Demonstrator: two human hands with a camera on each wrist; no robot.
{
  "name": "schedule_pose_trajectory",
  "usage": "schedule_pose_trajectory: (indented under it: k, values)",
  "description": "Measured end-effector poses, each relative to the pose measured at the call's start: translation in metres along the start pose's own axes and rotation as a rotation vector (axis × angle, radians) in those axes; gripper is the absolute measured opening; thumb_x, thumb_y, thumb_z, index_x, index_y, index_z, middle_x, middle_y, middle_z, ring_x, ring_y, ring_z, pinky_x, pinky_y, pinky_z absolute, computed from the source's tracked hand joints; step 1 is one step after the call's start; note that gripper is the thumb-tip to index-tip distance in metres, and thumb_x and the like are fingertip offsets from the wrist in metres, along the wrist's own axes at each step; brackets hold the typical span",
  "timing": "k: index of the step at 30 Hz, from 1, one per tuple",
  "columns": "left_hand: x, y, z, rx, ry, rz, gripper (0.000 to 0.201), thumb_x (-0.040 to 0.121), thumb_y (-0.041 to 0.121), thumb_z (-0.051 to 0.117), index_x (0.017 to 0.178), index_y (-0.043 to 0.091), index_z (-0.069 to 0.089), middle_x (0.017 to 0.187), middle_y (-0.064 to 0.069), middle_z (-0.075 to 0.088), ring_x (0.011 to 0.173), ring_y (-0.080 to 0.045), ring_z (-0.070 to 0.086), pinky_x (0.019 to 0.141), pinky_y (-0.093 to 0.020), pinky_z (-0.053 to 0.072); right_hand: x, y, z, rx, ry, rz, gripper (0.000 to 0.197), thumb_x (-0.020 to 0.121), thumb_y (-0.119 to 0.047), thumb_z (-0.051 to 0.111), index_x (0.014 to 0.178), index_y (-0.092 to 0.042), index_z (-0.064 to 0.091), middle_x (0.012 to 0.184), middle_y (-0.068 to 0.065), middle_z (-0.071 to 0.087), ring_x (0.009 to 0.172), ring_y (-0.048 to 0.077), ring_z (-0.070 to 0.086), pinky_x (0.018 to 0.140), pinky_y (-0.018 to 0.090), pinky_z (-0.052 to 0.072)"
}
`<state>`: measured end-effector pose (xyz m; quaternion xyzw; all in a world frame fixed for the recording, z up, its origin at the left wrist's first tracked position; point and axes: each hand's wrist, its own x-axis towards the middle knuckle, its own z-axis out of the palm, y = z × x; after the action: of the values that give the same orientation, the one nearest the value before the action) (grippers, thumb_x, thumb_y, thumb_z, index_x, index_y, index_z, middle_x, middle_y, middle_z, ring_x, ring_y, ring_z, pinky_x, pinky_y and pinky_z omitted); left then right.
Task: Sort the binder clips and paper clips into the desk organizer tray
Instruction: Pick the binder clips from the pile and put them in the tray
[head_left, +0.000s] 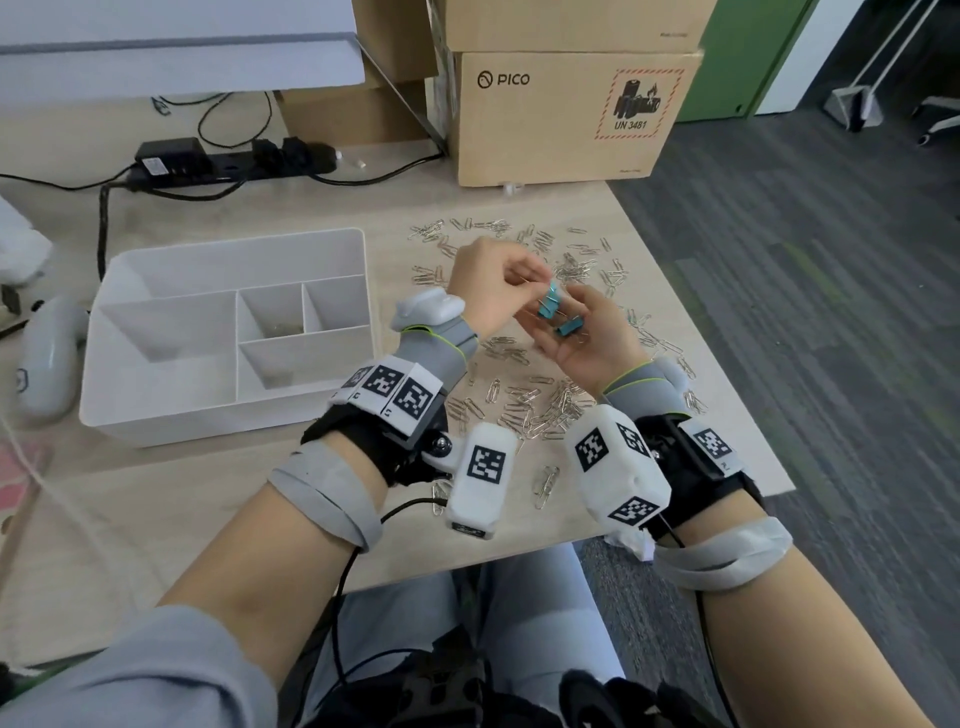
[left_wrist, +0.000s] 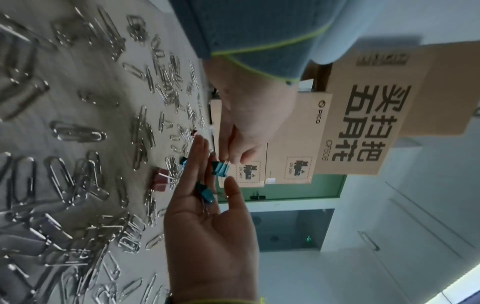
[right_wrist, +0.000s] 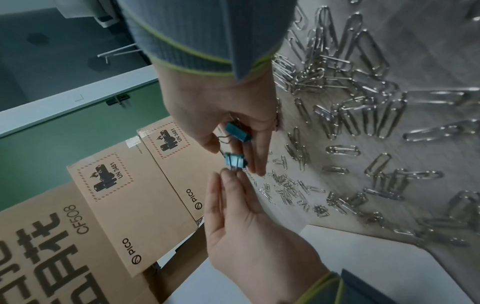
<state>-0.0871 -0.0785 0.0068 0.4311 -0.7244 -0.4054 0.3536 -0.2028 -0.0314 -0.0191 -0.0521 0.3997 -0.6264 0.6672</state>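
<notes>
Fingers (head_left: 524, 273) and thumb of the left hand (head_left: 493, 291) are pinched narrow on the wire handle of a blue-green binder clip (head_left: 549, 306), which hangs over the fingertips of the right hand (head_left: 587, 343). We see that hand turned palm up, its fingers loosely straight, with a second binder clip (head_left: 569, 328) lying loose on it and nothing curled round it. Both hands hover above the scattered paper clips (head_left: 535, 410) on the table (head_left: 156, 493), well apart from the white tray (head_left: 228, 415) to the left. We judge the main risk to be the open palm: 1 clip rests there unheld, so a tilt on the way to the tray could roll it back into the pile. The pinch on thin wire is also slim, and the handle can swivel, so the hanging clip may swing or slip out. We cannot tell whether its wire is caught on anything; a snagged paper clip would ride along into the wrong compartment. At least 1 dark red clip (left_wrist: 161, 179) lies half buried in paper clips and could be missed. The bulky wrist units sit low and might sweep more clips off the table's near edge.
</notes>
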Motion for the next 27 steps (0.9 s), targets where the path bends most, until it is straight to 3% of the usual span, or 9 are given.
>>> schedule_pose_trajectory:
  k: [4, 6, 8, 10, 12, 16, 22, 25, 27]
  values:
    - [0.007, 0.003, 0.016, 0.014, -0.046, 0.037, 0.009, 0.075, 0.005, 0.070, 0.084, 0.006, 0.072, 0.078, -0.010, 0.071, 0.071, -0.023, 0.069, 0.074, -0.036, 0.059, 0.003, -0.011, -0.004, -0.012, -0.002, -0.033, 0.020, 0.094, -0.014, 0.045, 0.089, -0.001, 0.061, 0.090, 0.012, 0.063, 0.082, 0.019, 0.064, 0.069, 0.026, 0.059]
    - [0.015, 0.000, 0.020, -0.025, -0.002, 0.023, 0.009, 0.077, 0.005, 0.067, 0.085, 0.006, 0.072, 0.076, -0.008, 0.068, 0.071, -0.027, 0.069, 0.072, -0.041, 0.059, 0.006, -0.018, -0.009, 0.021, 0.040, -0.050, 0.018, 0.093, -0.008, 0.047, 0.082, 0.000, 0.059, 0.074, 0.011, 0.066, 0.068, 0.018, 0.068, 0.063, 0.021, 0.058]
    - [0.022, -0.005, 0.021, 0.040, 0.017, 0.011, 0.013, 0.078, 0.007, 0.067, 0.090, 0.009, 0.072, 0.084, -0.006, 0.070, 0.071, -0.022, 0.067, 0.075, -0.036, 0.058, 0.008, -0.024, -0.014, 0.030, 0.104, -0.080, 0.019, 0.092, -0.004, 0.048, 0.075, 0.000, 0.057, 0.065, 0.009, 0.064, 0.054, 0.014, 0.065, 0.053, 0.015, 0.056]
    - [0.031, -0.010, 0.025, 0.203, -0.046, -0.016, 0.020, 0.079, 0.011, 0.068, 0.099, 0.014, 0.071, 0.104, -0.004, 0.071, 0.074, -0.015, 0.062, 0.078, -0.026, 0.053, 0.012, -0.034, -0.022, 0.043, 0.132, -0.099, 0.020, 0.091, -0.003, 0.048, 0.073, -0.002, 0.056, 0.064, 0.006, 0.060, 0.046, 0.010, 0.061, 0.047, 0.011, 0.051]
    - [0.038, -0.017, 0.032, 0.299, -0.135, -0.060, 0.028, 0.078, 0.015, 0.071, 0.105, 0.017, 0.068, 0.117, -0.002, 0.066, 0.081, -0.017, 0.064, 0.083, -0.028, 0.051, 0.015, -0.043, -0.029, 0.054, 0.139, -0.108, 0.019, 0.091, -0.004, 0.049, 0.073, -0.004, 0.055, 0.065, 0.004, 0.056, 0.044, 0.007, 0.056, 0.044, 0.010, 0.048]
    - [0.047, -0.029, 0.046, 0.436, -0.185, -0.127, 0.031, 0.074, 0.020, 0.070, 0.105, 0.023, 0.067, 0.112, -0.003, 0.068, 0.089, -0.021, 0.065, 0.076, -0.023, 0.045, 0.017, -0.051, -0.035, 0.033, 0.163, -0.106, 0.016, 0.090, -0.005, 0.051, 0.075, -0.004, 0.056, 0.056, 0.002, 0.055, 0.040, 0.006, 0.052, 0.043, 0.009, 0.046]
    - [0.055, -0.035, 0.053, 0.477, -0.059, -0.086, 0.020, 0.079, 0.014, 0.064, 0.099, 0.016, 0.070, 0.107, -0.008, 0.065, 0.096, -0.023, 0.061, 0.072, -0.022, 0.037, 0.018, -0.054, -0.042, 0.025, 0.143, -0.104, 0.017, 0.090, -0.005, 0.050, 0.075, -0.005, 0.056, 0.065, 0.002, 0.051, 0.045, 0.006, 0.052, 0.045, 0.008, 0.046]
    - [0.061, -0.040, 0.050, 0.463, 0.057, -0.091, 0.021, 0.080, 0.021, 0.065, 0.100, 0.019, 0.067, 0.113, -0.009, 0.057, 0.099, -0.022, 0.057, 0.071, -0.023, 0.036, 0.019, -0.055, -0.045, 0.038, 0.132, -0.100, 0.017, 0.091, -0.005, 0.050, 0.075, -0.005, 0.055, 0.067, 0.003, 0.051, 0.046, 0.006, 0.053, 0.045, 0.008, 0.046]
    - [0.065, -0.043, 0.047, 0.475, 0.055, -0.115, 0.025, 0.080, 0.026, 0.067, 0.103, 0.017, 0.067, 0.113, -0.009, 0.060, 0.099, -0.022, 0.059, 0.074, -0.025, 0.041, 0.019, -0.055, -0.044, 0.050, 0.130, -0.101, 0.016, 0.091, -0.005, 0.050, 0.075, -0.004, 0.056, 0.069, 0.004, 0.051, 0.049, 0.007, 0.054, 0.046, 0.009, 0.048]
